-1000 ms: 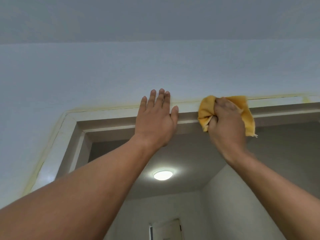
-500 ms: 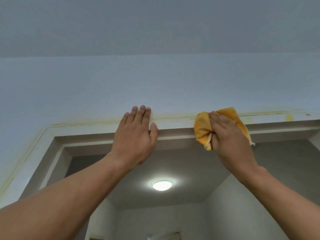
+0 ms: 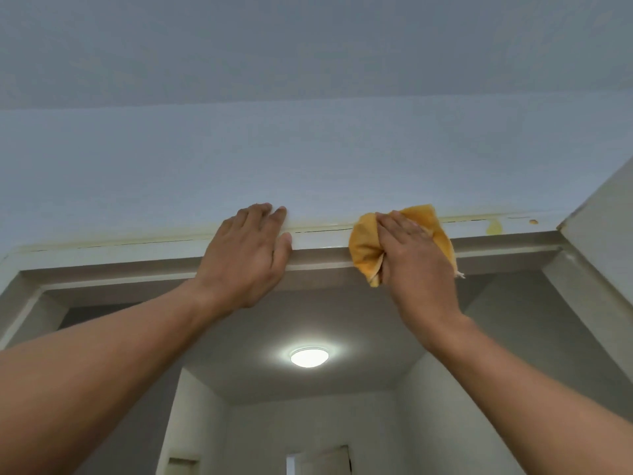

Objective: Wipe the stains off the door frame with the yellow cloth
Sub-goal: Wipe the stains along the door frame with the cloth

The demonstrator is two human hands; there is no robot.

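Fingers (image 3: 400,228) of right hand (image 3: 416,265) bunching yellow cloth (image 3: 364,250) against door frame (image 3: 318,240); left hand (image 3: 245,258) flat, bracing. Risk of missing yellow stain (image 3: 494,228) further right.

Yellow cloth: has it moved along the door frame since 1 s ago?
Yes. The yellow cloth under the right hand has slid right along the door frame, closer to the yellowish stain.

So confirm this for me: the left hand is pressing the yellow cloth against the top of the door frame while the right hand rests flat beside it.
Wrong about the hands: the head view shows the right hand gripping the yellow cloth against the top of the door frame, while the left hand rests flat beside it.
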